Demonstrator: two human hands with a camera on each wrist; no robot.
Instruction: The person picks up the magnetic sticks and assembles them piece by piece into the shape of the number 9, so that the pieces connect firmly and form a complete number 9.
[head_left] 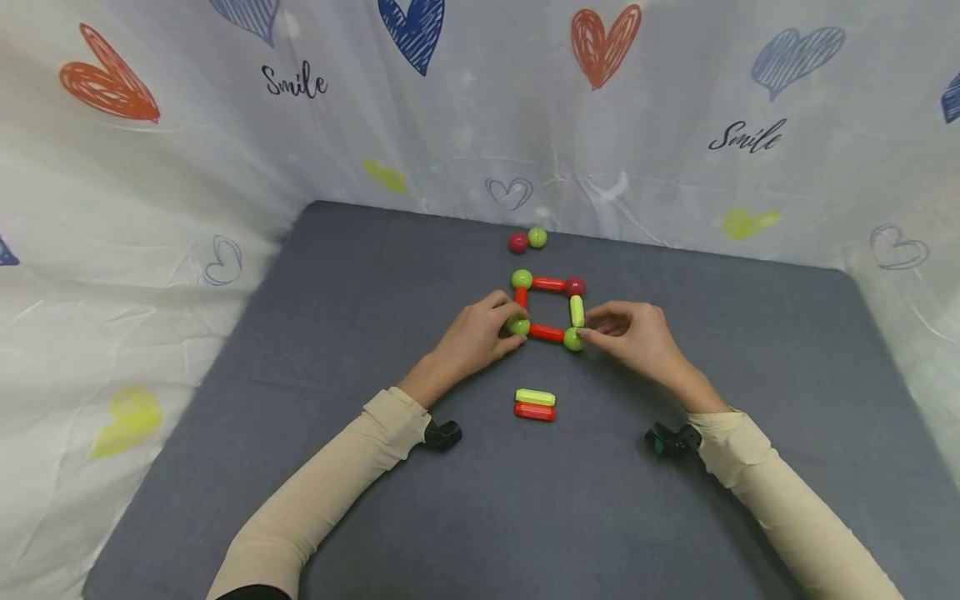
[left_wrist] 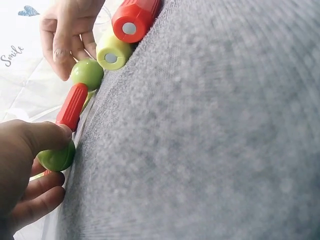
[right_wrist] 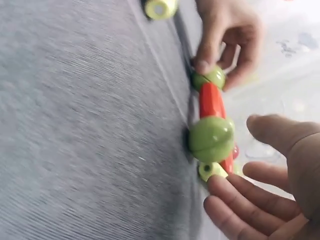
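Observation:
A square of magnetic rods and balls lies on the grey cloth. Three of its sides are red rods, among them the near rod (head_left: pixel 547 333); the right side is a yellow-green rod (head_left: pixel 577 311). Green balls sit at three corners, and a dark red ball (head_left: pixel 575 287) at the far right one. My left hand (head_left: pixel 480 333) pinches the near left green ball (left_wrist: pixel 57 156) between thumb and fingers. Beside the near right green ball (right_wrist: pixel 211 139), my right hand (head_left: pixel 633 337) has its thumb and fingers spread, with fingertips close to the yellow-green rod.
Another yellow-green rod (head_left: pixel 536 397) and a red rod (head_left: pixel 535 412) lie side by side nearer me. Beyond the square are a loose red ball (head_left: pixel 518 242) and green ball (head_left: pixel 537 237). A white curtain (head_left: pixel 480 108) with printed hearts hangs behind the table.

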